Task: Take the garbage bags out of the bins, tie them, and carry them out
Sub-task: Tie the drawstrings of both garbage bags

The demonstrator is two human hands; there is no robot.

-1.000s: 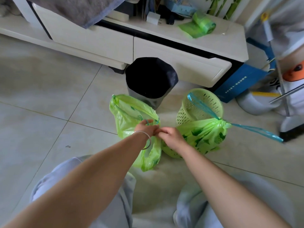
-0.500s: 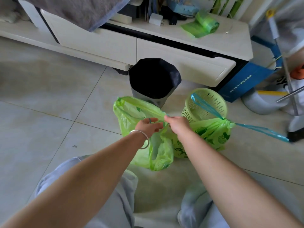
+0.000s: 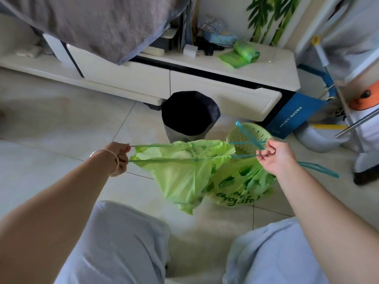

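Note:
A light green garbage bag hangs above the floor between my two hands, its mouth gathered by a drawstring. My left hand grips the drawstring loop at the bag's left end. My right hand grips the teal loop at the right end. The string is stretched taut between them. A second green bag, printed with text and cinched shut, lies on the tiles behind it, its teal drawstring trailing right. A green perforated bin and a dark bin with a black liner stand beyond.
A cream low cabinet runs along the back, with a roll of green bags and clutter on top. A grey cloth hangs over its left part. A blue box and a metal rack stand right. My knees fill the foreground.
My hands were together at the bag's mouth; they have moved far apart, left and right, drawing out the string loops and gathering the mouth. The bag has lifted and shifted right.

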